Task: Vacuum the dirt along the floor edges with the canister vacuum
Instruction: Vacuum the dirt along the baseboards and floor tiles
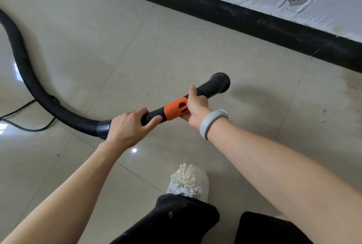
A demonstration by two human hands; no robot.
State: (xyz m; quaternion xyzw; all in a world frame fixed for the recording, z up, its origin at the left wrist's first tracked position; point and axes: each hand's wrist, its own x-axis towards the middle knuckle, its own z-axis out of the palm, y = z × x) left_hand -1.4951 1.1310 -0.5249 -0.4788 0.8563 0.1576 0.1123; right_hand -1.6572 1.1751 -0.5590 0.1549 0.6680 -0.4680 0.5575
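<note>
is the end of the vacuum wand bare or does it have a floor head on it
Bare. The wand ends in an open round mouth with no attachment, held above the tiles by the left hand and right hand.

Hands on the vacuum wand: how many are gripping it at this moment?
2. The left hand grips the black wand near the hose cuff; the right hand grips it further forward, beside the orange collar.

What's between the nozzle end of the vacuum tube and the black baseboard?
In the head view, only bare beige tiled floor separates the black vacuum tube's flared nozzle from the black baseboard.
</note>
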